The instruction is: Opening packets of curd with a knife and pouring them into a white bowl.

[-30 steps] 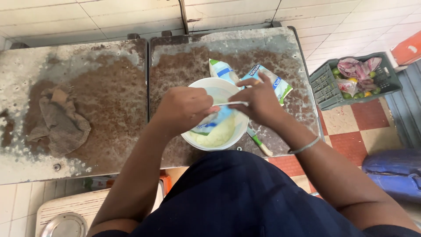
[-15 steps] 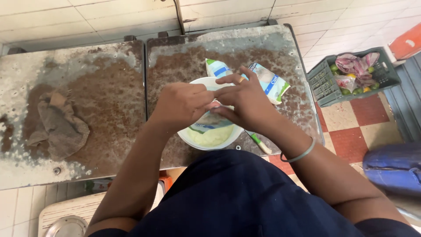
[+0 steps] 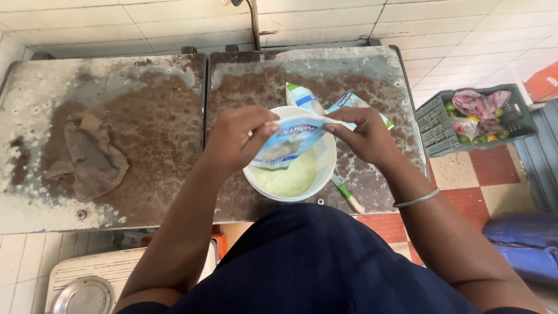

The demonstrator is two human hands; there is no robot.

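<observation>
Both hands grip one blue-and-white pouch [image 3: 288, 141] above a white bowl [image 3: 325, 168] of pale cream. The left hand [image 3: 235, 139] pinches the pouch's left edge; the right hand [image 3: 365, 135] pinches its right edge. The bowl stands on the rusted metal desk [image 3: 145, 116]. Two more pouches [image 3: 302, 97] lie just behind the bowl. A knife [image 3: 347, 195] lies beside it at the right. A rag [image 3: 87, 154] lies well apart, at the left.

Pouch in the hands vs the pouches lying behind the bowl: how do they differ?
The held pouch is off the table, pinched between the left hand and right hand over the white bowl; the lying pouches rest on the rusty metal table behind the bowl. The held pouch shows most of its face; the lying pouches are partly hidden by the bowl and right hand. All are blue-and-white plastic with green edging.
</observation>
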